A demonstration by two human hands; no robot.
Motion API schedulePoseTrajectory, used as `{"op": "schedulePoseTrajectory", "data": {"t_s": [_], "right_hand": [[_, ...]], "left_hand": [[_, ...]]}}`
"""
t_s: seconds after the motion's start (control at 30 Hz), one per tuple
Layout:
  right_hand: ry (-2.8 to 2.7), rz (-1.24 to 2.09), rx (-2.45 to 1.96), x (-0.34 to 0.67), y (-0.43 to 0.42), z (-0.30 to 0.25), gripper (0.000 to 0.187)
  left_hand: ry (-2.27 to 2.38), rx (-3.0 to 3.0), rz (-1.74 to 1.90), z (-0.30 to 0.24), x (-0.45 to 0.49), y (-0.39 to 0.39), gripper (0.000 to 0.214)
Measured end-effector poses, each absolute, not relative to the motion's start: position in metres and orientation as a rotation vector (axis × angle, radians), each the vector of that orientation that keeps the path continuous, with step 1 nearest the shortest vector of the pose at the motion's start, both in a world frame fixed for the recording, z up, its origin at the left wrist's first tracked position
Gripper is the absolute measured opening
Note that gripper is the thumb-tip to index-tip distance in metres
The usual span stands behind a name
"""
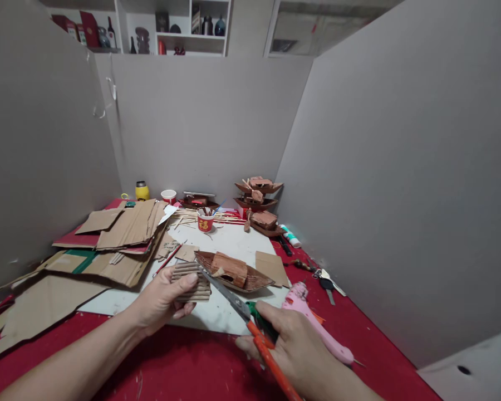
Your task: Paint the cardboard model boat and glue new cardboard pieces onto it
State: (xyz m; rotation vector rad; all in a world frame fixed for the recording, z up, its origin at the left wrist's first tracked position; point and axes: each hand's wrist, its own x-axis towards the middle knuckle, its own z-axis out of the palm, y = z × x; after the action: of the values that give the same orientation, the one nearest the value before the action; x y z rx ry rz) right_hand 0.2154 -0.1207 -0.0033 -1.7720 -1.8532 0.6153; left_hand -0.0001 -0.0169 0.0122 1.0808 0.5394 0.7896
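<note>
My left hand [161, 298] pinches a small piece of corrugated cardboard [202, 291], its ridges facing up, with the thumb on top. In my right hand [296, 337] is a pair of scissors [234, 302] with green and orange handles. The blades point up and left, their tips at the cardboard's right edge; whether they touch it I cannot tell. Just beyond the blades a brown model boat [256, 282] with a rounded cabin roof rests on a white board [237, 239]. To the right of my right hand lies a pink glue gun [325, 337].
Torn cardboard sheets [127, 234] are piled at left. A red paper cup [205, 221] with tools stands at the back, near thin sticks. More model boats [256, 203] are stacked at back right. Keys [326, 284] lie by the right grey wall [401, 195].
</note>
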Motion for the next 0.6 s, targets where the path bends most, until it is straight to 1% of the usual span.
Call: {"op": "schedulePoseTrajectory", "data": {"t_s": [0.13,0.33,0.6], "right_hand": [[-1.869,0.57,-1.787,0.217,-0.121,-0.005,0.039],[-1.988,0.434,-1.773,0.22,-0.122,-0.001,0.03],[-1.983,0.474,-1.847,0.214,-0.124,0.012,0.033]], "left_hand": [[0.583,1.159,0.762,0.012,-0.005,-0.012,0.033],[0.543,1.3,0.72,0.018,-0.013,-0.003,0.033],[0.523,1.378,0.625,0.024,-0.015,-0.009,0.031]]}}
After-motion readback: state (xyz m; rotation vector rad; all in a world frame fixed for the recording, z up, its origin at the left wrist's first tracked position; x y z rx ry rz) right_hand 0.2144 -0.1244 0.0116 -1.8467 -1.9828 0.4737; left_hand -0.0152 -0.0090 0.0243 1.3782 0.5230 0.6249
